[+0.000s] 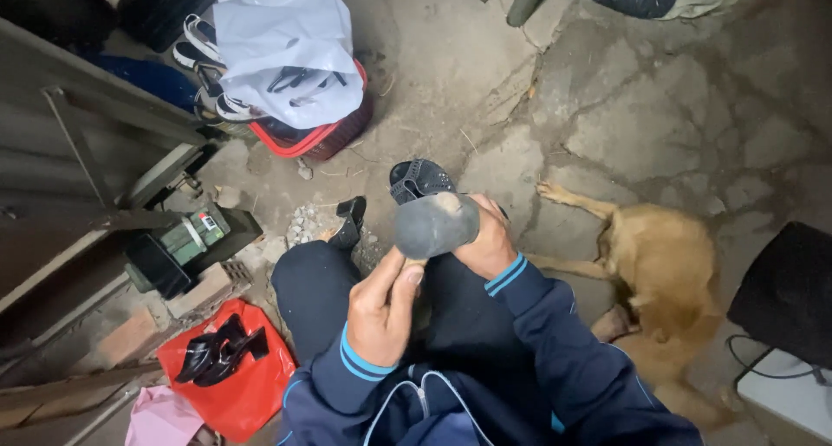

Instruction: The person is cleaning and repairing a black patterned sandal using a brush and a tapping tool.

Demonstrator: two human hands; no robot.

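Observation:
I hold a dark shoe [431,223] upside down over my knees, its worn grey sole facing up and its perforated black toe pointing away. My right hand [487,240] grips the shoe from the right side. My left hand [381,311] pinches the near end of the sole between thumb and fingers. Both arms wear dark blue sleeves with light blue cuff stripes. A second black shoe [350,222] stands on the ground just past my left knee.
A red basket [322,134] with sandals and a white plastic bag [282,47] sits ahead on cracked concrete. A red bag [232,384] with black heeled shoes [218,351] lies at lower left. A tan dog [652,277] lies at right. A metal frame [82,151] stands at left.

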